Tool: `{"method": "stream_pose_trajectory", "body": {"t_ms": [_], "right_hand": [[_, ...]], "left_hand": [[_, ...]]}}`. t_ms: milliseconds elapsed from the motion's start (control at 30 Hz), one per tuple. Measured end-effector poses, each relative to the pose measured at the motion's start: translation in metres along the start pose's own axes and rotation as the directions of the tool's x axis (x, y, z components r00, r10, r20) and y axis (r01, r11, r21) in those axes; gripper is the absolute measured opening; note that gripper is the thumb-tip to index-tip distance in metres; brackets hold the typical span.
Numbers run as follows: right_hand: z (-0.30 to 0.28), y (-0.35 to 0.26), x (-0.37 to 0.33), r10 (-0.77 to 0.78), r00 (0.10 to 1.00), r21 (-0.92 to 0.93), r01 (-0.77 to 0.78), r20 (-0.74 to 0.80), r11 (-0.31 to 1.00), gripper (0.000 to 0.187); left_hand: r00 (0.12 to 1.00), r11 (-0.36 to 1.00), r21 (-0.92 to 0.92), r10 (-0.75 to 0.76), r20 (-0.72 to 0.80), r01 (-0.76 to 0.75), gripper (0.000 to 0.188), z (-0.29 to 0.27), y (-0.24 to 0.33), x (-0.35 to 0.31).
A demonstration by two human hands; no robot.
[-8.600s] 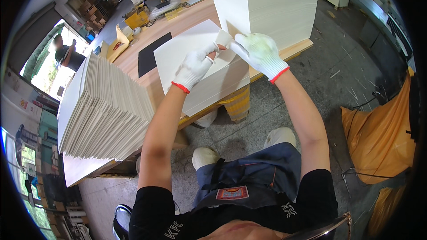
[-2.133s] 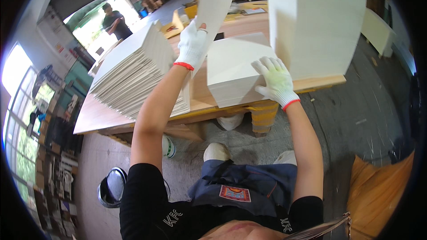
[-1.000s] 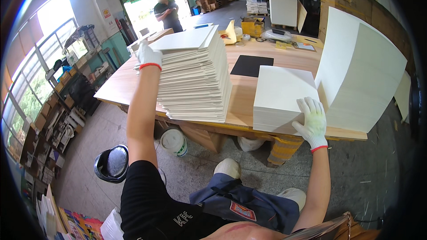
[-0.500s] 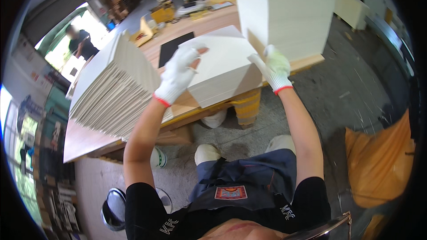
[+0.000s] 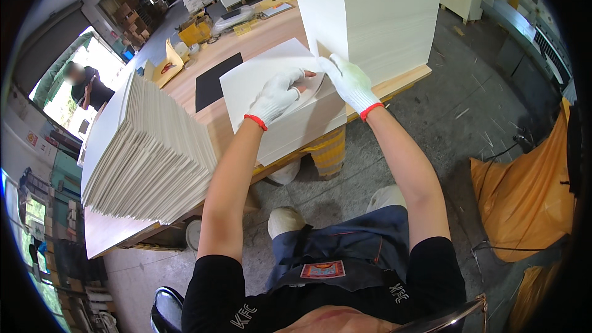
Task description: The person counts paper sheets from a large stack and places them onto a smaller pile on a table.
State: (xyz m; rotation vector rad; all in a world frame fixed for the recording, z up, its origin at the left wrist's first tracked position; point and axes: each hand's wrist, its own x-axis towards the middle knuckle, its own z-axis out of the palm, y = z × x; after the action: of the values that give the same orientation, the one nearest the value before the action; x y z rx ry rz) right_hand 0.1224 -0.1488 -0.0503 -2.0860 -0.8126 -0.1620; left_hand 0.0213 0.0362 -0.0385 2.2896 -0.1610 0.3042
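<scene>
A squared stack of white sheets (image 5: pixel 302 124) lies on the wooden table before me. Over its top is my left hand (image 5: pixel 280 95), in a white knit glove with bare fingertips showing; its thumb and forefinger are apart. At the stack's right corner, my right hand (image 5: pixel 350 83), gloved in white with a red cuff, pinches the edge of the top white sheet (image 5: pixel 262 77). That sheet's near right part bends upward between the hands. Exactly how the right fingertips grip it is partly hidden.
A tall leaning pile of pale boards (image 5: pixel 148 154) stands left on the table (image 5: pixel 185 95). A black sheet (image 5: pixel 217 80) lies behind the stack. A tall white block (image 5: pixel 394 18) rises at right. Another person (image 5: pixel 89 86) is far left; an orange sack (image 5: pixel 524 185) sits right.
My left hand has moved right across the stack toward my right hand. The right hand has closed at the corner, and the top sheet's edge is now bent up.
</scene>
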Motion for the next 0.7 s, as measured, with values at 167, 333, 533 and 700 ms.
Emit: {"method": "stream_pose_trajectory", "body": {"t_ms": [167,333,533,700], "right_hand": [[0.016,0.007,-0.012,0.094,0.991,0.170,-0.076,-0.099,0.983,0.050],[0.017,0.009,-0.014,0.104,0.986,0.252,-0.069,-0.131,0.965,0.048],[0.015,0.015,-0.015,0.022,0.987,0.260,0.020,-0.159,0.965,0.049],[-0.019,0.010,-0.022,-0.072,0.996,-0.402,0.086,0.050,0.912,0.035]], "left_hand": [[0.998,0.998,0.001,0.067,0.009,-0.067,0.035,0.001,-0.008,0.002],[0.973,0.976,-0.030,-0.212,0.092,0.216,0.044,0.002,0.018,-0.001],[0.993,0.988,-0.118,-0.102,-0.055,0.095,0.038,0.008,0.008,-0.001],[0.982,0.998,0.009,0.057,-0.181,-0.057,0.034,0.006,-0.004,-0.005]]}}
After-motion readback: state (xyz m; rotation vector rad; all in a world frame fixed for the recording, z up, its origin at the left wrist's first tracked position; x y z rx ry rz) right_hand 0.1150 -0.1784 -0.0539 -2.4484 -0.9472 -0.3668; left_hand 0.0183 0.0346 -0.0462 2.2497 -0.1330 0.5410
